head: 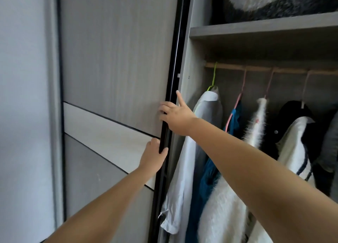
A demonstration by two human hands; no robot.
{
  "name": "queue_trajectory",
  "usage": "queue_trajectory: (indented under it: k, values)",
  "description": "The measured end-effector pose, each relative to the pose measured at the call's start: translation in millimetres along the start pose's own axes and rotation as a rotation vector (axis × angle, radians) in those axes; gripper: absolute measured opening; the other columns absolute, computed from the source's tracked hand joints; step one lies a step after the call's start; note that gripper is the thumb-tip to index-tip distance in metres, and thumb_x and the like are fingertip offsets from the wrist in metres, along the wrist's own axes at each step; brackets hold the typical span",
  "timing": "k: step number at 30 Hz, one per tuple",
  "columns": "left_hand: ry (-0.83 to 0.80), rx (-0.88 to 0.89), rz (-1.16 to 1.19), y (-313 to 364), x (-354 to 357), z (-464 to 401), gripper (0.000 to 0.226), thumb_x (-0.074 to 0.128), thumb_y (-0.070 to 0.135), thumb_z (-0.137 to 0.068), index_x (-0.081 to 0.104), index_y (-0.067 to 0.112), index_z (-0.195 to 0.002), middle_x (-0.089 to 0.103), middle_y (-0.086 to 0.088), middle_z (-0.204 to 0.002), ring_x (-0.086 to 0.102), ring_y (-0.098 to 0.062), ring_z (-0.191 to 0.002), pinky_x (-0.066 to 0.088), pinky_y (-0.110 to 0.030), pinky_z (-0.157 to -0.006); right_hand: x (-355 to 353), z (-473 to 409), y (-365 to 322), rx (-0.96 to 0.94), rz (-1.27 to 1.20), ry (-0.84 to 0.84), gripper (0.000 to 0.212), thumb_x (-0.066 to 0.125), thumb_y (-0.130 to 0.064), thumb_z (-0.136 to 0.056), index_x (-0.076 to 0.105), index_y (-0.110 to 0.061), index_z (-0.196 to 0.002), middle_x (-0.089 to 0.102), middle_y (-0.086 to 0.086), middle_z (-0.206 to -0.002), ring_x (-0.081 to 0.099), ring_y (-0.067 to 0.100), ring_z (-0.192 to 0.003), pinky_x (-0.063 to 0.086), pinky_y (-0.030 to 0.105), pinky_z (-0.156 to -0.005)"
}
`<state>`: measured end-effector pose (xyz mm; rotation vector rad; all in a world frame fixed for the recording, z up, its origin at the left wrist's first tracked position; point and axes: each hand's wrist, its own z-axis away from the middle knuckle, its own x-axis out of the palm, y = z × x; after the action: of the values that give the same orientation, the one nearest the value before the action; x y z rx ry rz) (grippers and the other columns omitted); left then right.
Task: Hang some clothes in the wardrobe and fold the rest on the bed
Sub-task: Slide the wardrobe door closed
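Note:
A grey sliding wardrobe door (113, 59) with a black edge strip fills the left and middle of the view. My left hand (153, 155) grips that black edge low down. Higher up, my right hand (175, 114) wraps its fingers over the same edge, its index finger pointing up. To the right, the wardrobe stands uncovered. Clothes hang from a wooden rail (259, 68): a white shirt (184, 160) on a green hanger, a teal garment (236, 118) on a pink hanger, a fluffy white sweater (256, 125), and a dark-and-white jacket (294, 145).
A grey shelf (265, 27) above the rail holds a furry grey-and-white item (274, 3). A pale wall (22, 96) and the wardrobe's frame lie to the left of the door.

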<state>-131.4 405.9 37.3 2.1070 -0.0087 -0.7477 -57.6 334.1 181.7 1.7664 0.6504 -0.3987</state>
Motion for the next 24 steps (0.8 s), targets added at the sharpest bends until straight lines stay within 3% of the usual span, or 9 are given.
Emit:
queue_trajectory:
  k: [4, 8, 17, 22, 24]
  values:
    - [-0.039, -0.056, -0.141, -2, 7, -9, 0.045, 0.053, 0.037, -0.096, 0.043, 0.003, -0.123, 0.055, -0.014, -0.114, 0.058, -0.029, -0.1, 0.04, -0.028, -0.07, -3, -5, 7, -0.026, 0.009, 0.024, 0.041, 0.047, -0.008, -0.091, 0.049, -0.019, -0.131, 0.037, 0.006, -0.134, 0.026, 0.022, -0.135, -0.003, 0.064, -0.114]
    - [-0.08, -0.039, -0.353, -8, 13, -7, 0.036, 0.039, 0.032, -0.102, 0.043, 0.003, -0.123, 0.06, -0.012, -0.107, 0.06, -0.028, -0.094, 0.045, -0.032, -0.07, -6, -8, 4, -0.022, 0.081, 0.015, 0.038, 0.045, -0.01, -0.093, 0.053, -0.019, -0.128, 0.041, 0.005, -0.128, 0.031, 0.023, -0.13, -0.008, 0.064, -0.113]
    - [-0.081, -0.039, -0.386, -5, 14, 4, 0.037, 0.038, 0.031, -0.103, 0.042, 0.003, -0.127, 0.063, -0.014, -0.103, 0.062, -0.031, -0.091, 0.042, -0.033, -0.066, -17, -4, -4, 0.006, 0.177, -0.084, 0.032, 0.043, -0.018, -0.095, 0.058, -0.02, -0.123, 0.046, 0.002, -0.127, 0.034, 0.021, -0.126, -0.01, 0.064, -0.111]
    - [-0.102, 0.0, -0.392, 9, 20, 15, 0.036, 0.039, 0.032, -0.102, 0.044, 0.004, -0.123, 0.064, -0.014, -0.103, 0.062, -0.031, -0.091, 0.047, -0.035, -0.07, -17, 14, 6, -0.013, 0.2, -0.051, 0.03, 0.044, -0.015, -0.094, 0.062, -0.02, -0.118, 0.05, 0.003, -0.123, 0.037, 0.022, -0.123, -0.009, 0.063, -0.112]
    - [-0.107, 0.021, -0.375, 16, 24, 22, 0.036, 0.04, 0.033, -0.102, 0.044, 0.004, -0.122, 0.062, -0.01, -0.092, 0.059, -0.028, -0.082, 0.043, -0.032, -0.066, -15, 25, 11, -0.015, 0.189, -0.018, 0.03, 0.044, -0.013, -0.093, 0.063, -0.019, -0.115, 0.05, 0.003, -0.121, 0.037, 0.022, -0.122, -0.008, 0.062, -0.114]
